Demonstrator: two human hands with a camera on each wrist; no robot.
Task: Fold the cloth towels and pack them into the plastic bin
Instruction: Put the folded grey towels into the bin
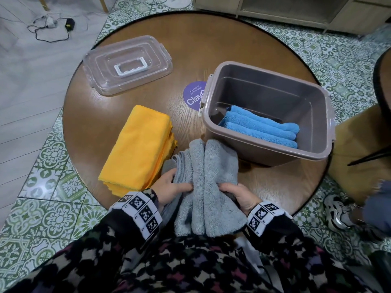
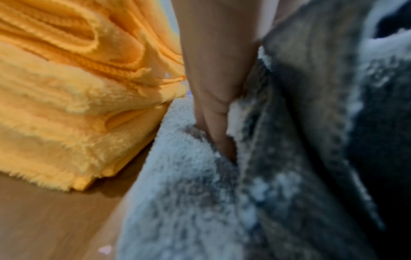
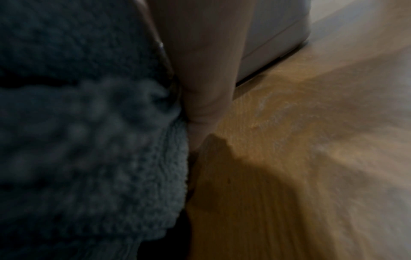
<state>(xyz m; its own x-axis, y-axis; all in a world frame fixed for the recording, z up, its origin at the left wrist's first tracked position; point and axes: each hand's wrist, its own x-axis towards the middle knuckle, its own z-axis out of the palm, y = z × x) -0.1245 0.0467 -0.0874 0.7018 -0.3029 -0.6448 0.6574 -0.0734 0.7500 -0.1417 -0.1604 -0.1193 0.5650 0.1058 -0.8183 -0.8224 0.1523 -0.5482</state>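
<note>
Nearest, at the near edge of the round wooden table (image 1: 264, 187), both hands grip a folded grey towel (image 1: 211, 176) from either side; the left hand (image 1: 171, 187) has its fingers curled into the towel's left folds with the thumb laid across the top, and the right hand (image 1: 234, 194) has its thumb on top and its fingers wrapped under the right edge; the towel lies lengthwise, bunched into long ridges, with its near end hanging past the table edge. In the left wrist view a finger (image 2: 213, 109) sinks between grey layers of the towel (image 2: 189, 193), just beside the orange pile (image 2: 66, 105); in the right wrist view the picture is dark and blurred, showing the towel (image 3: 89, 140) pressed against a finger (image 3: 206, 79) above the tabletop (image 3: 289, 158).

Just left of the grey towel, a stack of folded orange towels (image 1: 137, 144) lies on the table, touching or nearly touching it; to the right and a little farther stands the open grey-brown plastic bin (image 1: 317, 115), with folded blue towels (image 1: 262, 127) lying in its near part; a purple round sticker (image 1: 193, 96) sits between, partly hidden by the bin's left wall. Farthest, at the left, the clear lid (image 1: 127, 64) with a white handle (image 1: 130, 67) lies flat on the table, well apart from the bin.
</note>
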